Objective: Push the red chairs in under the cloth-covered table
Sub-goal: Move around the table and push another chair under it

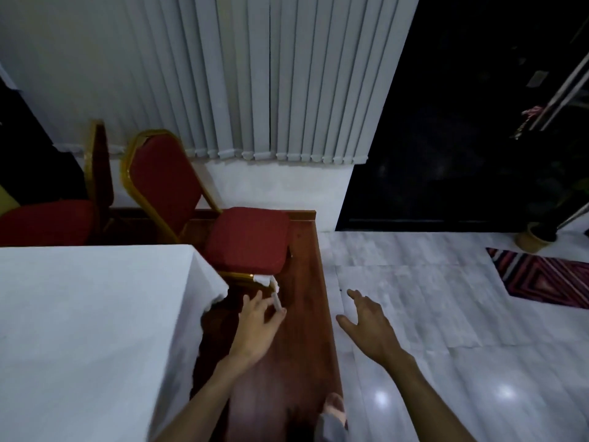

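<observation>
Facing red chair (245, 239), just beyond left hand (258, 327) fingers (255, 298)

The low brown wooden platform (306, 282) carries the two red padded chairs with gold metal frames (245, 240) and the counter under a white cloth (83, 314). Beside it, the glossy grey tiled floor (446, 362) holds a striped red rug (548, 279).
</observation>
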